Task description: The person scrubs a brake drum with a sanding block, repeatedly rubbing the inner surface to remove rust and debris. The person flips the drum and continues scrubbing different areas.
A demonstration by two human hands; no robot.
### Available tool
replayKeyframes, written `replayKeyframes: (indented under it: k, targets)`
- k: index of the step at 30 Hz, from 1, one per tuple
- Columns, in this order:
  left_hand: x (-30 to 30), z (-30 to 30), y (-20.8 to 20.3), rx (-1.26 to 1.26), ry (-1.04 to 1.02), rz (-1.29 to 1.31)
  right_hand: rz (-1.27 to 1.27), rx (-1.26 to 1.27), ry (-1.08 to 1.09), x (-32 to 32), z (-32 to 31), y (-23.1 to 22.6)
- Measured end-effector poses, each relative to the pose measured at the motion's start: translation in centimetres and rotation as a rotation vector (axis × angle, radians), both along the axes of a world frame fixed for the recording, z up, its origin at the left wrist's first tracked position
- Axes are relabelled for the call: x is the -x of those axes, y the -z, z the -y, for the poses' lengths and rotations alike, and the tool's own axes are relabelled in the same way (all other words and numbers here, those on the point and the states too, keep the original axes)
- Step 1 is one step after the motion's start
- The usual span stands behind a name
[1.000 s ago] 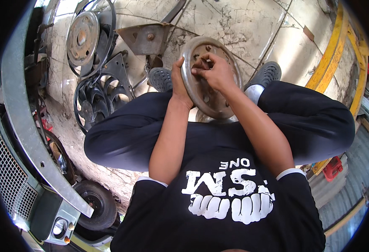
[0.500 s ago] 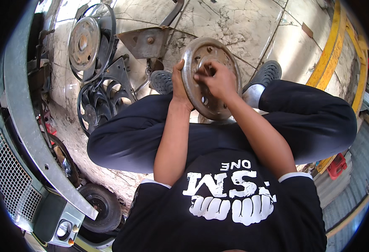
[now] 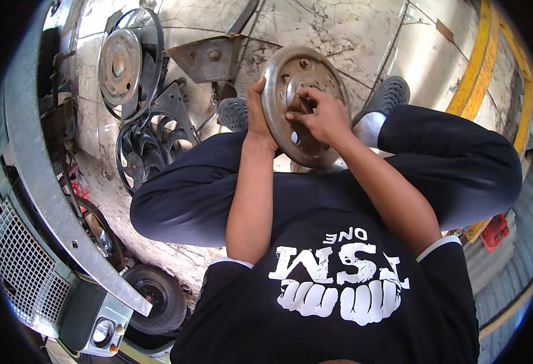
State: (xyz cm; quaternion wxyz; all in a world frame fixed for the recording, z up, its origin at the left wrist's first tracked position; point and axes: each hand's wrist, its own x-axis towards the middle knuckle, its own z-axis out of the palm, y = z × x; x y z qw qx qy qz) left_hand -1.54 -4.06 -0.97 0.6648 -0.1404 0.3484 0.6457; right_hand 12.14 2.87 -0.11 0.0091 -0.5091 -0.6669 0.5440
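A rusty, round steel wheel rim point(image 3: 310, 153) is held tilted between my knees, its bolt holes facing up toward me. My left hand point(image 3: 259, 121) grips its left edge, the thumb along the rim and the other fingers hidden behind it. Over the rim's middle, my right hand point(image 3: 327, 116) is closed in a pinch, thumb and forefinger near the centre hole. Something small and dark shows between those fingers, too small to name.
A similar rusty disc point(image 3: 120, 68) leans on a black fan shroud point(image 3: 161, 42) at the left. A metal bracket point(image 3: 204, 60) lies beyond my left foot. Yellow metal framing point(image 3: 477, 67) stands right. A vehicle's grille point(image 3: 21, 255) and a tyre point(image 3: 172, 303) are at lower left.
My right hand has shifted slightly on the rim's face, its fingers still pinched. The rim sits a little higher in view; my left hand keeps its grip.
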Motion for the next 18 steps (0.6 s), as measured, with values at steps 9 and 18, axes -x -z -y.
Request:
replayKeyframes:
  k: [9,18]
  targets:
    - [0.7,-0.3,0.6,0.092,0.004,-0.061,-0.033,-0.105,0.022,0.1,0.0,1.6]
    - [1.4,-0.6,0.6,0.090,0.015,-0.051,-0.180,0.023,0.075,1.3,1.2,3.1]
